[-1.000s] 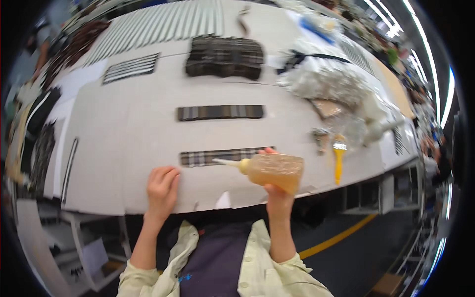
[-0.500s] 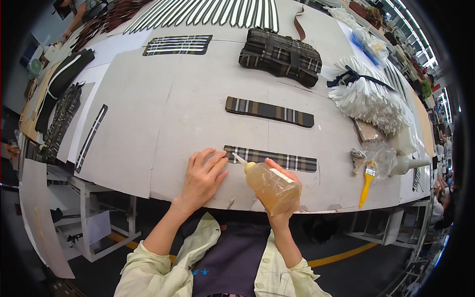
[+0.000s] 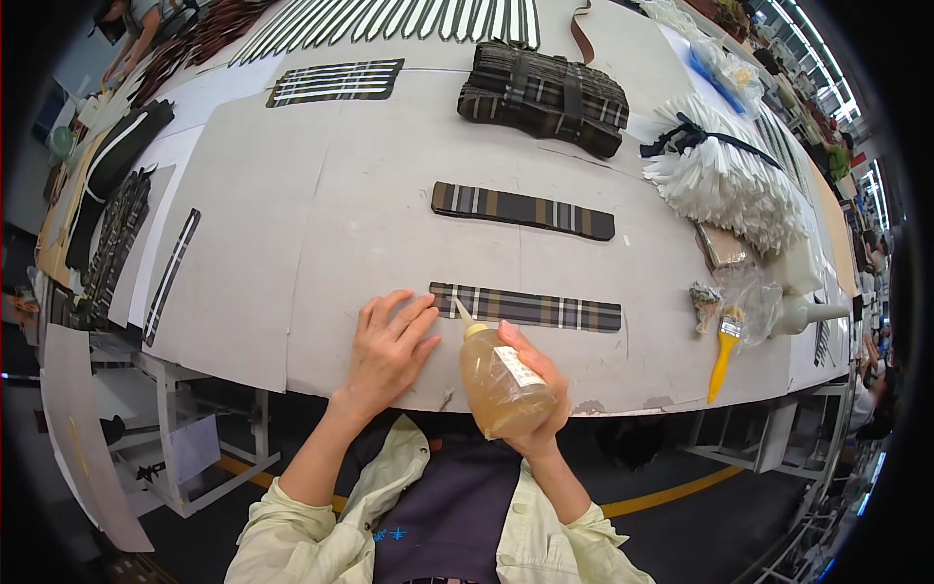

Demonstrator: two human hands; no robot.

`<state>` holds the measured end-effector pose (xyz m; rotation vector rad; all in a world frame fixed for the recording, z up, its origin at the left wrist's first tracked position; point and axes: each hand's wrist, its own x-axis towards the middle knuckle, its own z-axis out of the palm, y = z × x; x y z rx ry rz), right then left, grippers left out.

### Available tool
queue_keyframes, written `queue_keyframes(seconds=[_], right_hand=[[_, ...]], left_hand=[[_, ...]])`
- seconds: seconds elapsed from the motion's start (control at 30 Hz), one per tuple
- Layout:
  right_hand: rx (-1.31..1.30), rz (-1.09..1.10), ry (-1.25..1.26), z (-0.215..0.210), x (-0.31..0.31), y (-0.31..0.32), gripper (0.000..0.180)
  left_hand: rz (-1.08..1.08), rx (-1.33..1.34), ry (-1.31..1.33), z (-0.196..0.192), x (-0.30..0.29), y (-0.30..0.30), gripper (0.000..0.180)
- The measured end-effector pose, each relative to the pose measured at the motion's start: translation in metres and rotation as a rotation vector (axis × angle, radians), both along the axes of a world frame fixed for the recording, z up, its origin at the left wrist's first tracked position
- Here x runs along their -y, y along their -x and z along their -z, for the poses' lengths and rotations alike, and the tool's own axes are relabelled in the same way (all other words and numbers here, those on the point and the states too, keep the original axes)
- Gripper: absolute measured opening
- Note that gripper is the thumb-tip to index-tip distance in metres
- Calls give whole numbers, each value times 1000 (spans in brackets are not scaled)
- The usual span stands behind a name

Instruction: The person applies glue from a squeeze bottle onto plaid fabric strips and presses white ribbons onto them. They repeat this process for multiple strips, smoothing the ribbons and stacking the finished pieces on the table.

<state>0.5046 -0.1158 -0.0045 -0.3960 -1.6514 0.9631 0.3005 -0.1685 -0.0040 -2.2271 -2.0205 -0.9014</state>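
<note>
Head cam: pale grey surface w/ seams fills most of the view, near edge worn in spots on R. Dark floor below w/ yellow line; white metal frame under L side. Strip lights upper R; another person at far L, bent over a dark red-brown pile.

Around: far plaid strip mid-surface, tied plaid bundle beyond it, white-striped plaid piece to its L, row of white-and-dark strips at the back. Thin dark strip on L. On R: white bundle w/ dark tie, clear plastic, yellow-handled brush, pale btl on its side.

Near plaid strip lies flat in front of the person. L hand: grip loose & open, nothing held, fingertips at strip's L end. R hand: grip closed round amber btl, which is tilted, nozzle over strip near L end; can't tell if tip touches. Nozzle covers a bit of the strip; btl hides part of surface edge.

Vs 0.5 s ago: btl body swings L & closer to person, nozzle abt same spot; L hand abt unchanged. Vs 1 s ago: btl no longer near level, L fingers now at strip, not apart from it.
</note>
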Motion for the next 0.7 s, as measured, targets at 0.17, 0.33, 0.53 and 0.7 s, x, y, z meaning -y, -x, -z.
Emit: queue_keyframes(seconds=[0.17,0.33,0.53,0.7], right_hand=[[81,102,-102,-7,2,-9,71],[101,177,-127,-3,2,-24,72],[113,296,-155,0,0,-42,69],[102,321,-105,-1,2,-63,65]], left_hand=[[-1,-7,12,-1,0,-1,37],[-7,-22,25,-2,-1,-3,36],[-17,-29,30,-3,-1,-6,34],[-30,-36,44,-7,-1,-9,32]])
